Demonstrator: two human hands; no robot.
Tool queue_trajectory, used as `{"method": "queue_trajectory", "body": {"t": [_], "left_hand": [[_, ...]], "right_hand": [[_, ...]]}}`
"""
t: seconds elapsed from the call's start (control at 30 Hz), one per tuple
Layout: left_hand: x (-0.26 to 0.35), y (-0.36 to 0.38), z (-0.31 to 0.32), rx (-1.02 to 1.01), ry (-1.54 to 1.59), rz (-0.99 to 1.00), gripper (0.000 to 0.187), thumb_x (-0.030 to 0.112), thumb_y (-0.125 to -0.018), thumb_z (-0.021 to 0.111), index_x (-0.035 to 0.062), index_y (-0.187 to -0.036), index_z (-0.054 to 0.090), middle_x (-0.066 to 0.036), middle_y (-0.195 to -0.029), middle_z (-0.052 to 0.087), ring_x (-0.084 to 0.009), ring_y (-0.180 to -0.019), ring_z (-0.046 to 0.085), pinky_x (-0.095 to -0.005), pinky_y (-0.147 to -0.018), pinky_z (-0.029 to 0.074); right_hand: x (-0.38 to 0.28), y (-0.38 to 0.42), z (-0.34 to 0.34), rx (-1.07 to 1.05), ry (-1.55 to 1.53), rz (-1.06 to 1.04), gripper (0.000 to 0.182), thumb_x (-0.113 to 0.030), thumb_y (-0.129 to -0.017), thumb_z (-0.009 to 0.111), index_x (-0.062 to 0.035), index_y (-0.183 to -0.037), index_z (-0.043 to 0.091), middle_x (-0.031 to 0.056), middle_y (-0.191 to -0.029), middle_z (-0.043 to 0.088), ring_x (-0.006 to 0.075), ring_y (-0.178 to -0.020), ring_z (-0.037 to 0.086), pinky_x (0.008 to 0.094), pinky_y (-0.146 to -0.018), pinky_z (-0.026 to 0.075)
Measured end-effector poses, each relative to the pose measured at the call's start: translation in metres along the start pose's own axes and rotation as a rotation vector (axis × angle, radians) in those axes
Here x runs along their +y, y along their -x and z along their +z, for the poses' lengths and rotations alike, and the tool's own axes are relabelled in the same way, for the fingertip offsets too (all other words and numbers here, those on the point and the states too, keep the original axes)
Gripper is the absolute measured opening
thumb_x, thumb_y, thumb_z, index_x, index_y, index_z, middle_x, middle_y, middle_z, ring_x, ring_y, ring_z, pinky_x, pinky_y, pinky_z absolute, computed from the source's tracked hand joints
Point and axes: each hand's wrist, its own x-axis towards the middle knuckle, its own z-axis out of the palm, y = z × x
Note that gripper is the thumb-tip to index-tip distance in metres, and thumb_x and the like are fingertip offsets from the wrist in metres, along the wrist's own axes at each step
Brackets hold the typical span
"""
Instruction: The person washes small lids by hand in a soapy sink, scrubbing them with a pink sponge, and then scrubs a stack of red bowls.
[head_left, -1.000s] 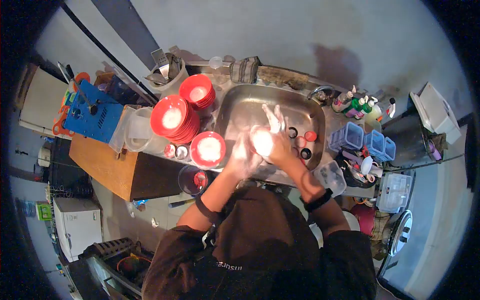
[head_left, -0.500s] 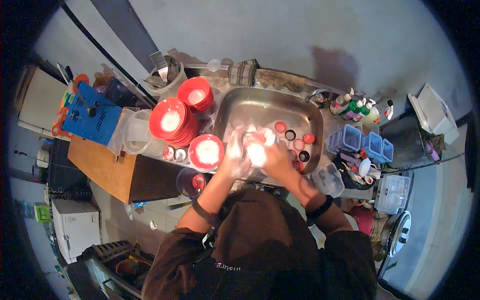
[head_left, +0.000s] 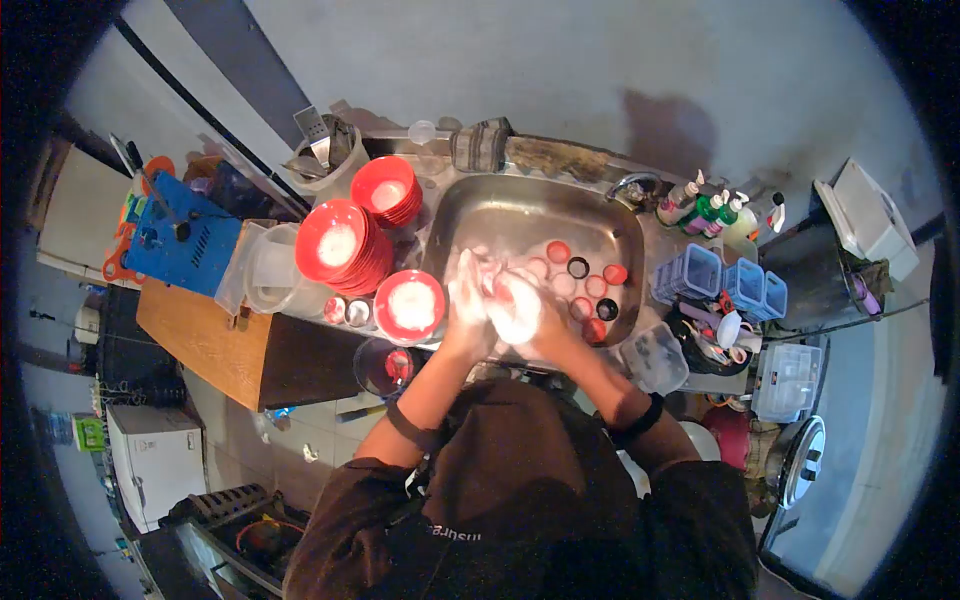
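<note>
My left hand (head_left: 468,305) and my right hand (head_left: 530,318) are together over the near left part of the metal sink (head_left: 545,205), both coated in white suds. The left fingers are pressed together and point up, its palm against the right hand. My right hand curls inward, strongly overlit. A small reddish patch shows between them, but glare and foam hide what they hold. Right of the hands, several red ring-shaped lids (head_left: 558,251) and black ones (head_left: 578,268) lie on the sink bottom. Left of them stands a red bowl (head_left: 410,306) with a white inside.
Stacked red bowls (head_left: 345,245) and a utensil tub (head_left: 335,165) stand left of the sink. The faucet (head_left: 634,186), pump bottles (head_left: 707,214), blue baskets (head_left: 690,275) and a clear container (head_left: 655,358) are at right. A striped cloth (head_left: 481,146) hangs behind.
My hands have shifted slightly and turned against each other, with the left fingers now straighter. The view has moved a little; the bowls and lids stay in place.
</note>
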Motion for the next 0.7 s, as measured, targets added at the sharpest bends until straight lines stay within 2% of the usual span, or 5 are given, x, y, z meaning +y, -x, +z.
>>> {"method": "queue_trajectory", "body": {"t": [0.33, 0.4, 0.57, 0.63, 0.7], "left_hand": [[-0.007, 0.010, 0.001, -0.256, -0.101, -0.210, 0.031, 0.031, -0.100, 0.041, 0.0075, -0.116, 0.054, -0.005, -0.108, 0.062, -0.0179, -0.100, 0.059, -0.0346, -0.087, 0.047], [-0.012, 0.011, 0.003, -0.187, -0.139, -0.244, 0.034, 0.035, -0.101, 0.040, 0.0093, -0.116, 0.056, -0.003, -0.108, 0.062, -0.0161, -0.100, 0.059, -0.0342, -0.086, 0.047], [-0.011, 0.006, -0.001, -0.082, -0.235, -0.231, 0.034, 0.032, -0.100, 0.041, 0.0093, -0.123, 0.054, -0.005, -0.113, 0.062, -0.0181, -0.101, 0.060, -0.0333, -0.084, 0.051], [-0.013, 0.006, -0.007, -0.140, -0.161, -0.181, 0.034, 0.031, -0.100, 0.041, 0.0085, -0.123, 0.054, -0.006, -0.114, 0.061, -0.0185, -0.103, 0.060, -0.0337, -0.086, 0.051], [-0.008, 0.007, -0.006, -0.200, -0.086, -0.126, 0.034, 0.030, -0.100, 0.041, 0.0077, -0.123, 0.054, -0.006, -0.115, 0.061, -0.0190, -0.104, 0.060, -0.0341, -0.089, 0.051]], "right_hand": [[0.060, 0.009, 0.008, -0.405, -0.016, 0.105, 0.013, -0.018, -0.086, 0.057, -0.0087, -0.089, 0.065, 0.0133, -0.082, 0.063, 0.0289, -0.073, 0.061, 0.0385, -0.065, 0.050], [0.055, 0.011, 0.002, -0.252, -0.265, 0.513, 0.015, -0.019, -0.082, 0.064, -0.0044, -0.082, 0.059, 0.0109, -0.079, 0.062, 0.0224, -0.073, 0.059, 0.0363, -0.068, 0.047], [0.033, -0.002, 0.007, 0.359, 0.110, 0.518, 0.025, -0.025, -0.077, 0.067, -0.0105, -0.098, 0.066, 0.0176, -0.090, 0.062, 0.0364, -0.080, 0.059, 0.0439, -0.075, 0.047], [0.055, 0.013, 0.025, 0.352, 0.455, -0.082, 0.037, -0.029, -0.072, 0.070, -0.0123, -0.104, 0.065, 0.0162, -0.105, 0.060, 0.0363, -0.096, 0.056, 0.0485, -0.084, 0.043], [0.043, 0.015, 0.023, 0.230, 0.398, -0.090, 0.042, -0.029, -0.071, 0.070, -0.0152, -0.110, 0.065, 0.0111, -0.118, 0.055, 0.0350, -0.110, 0.050, 0.0503, -0.091, 0.039]]}}
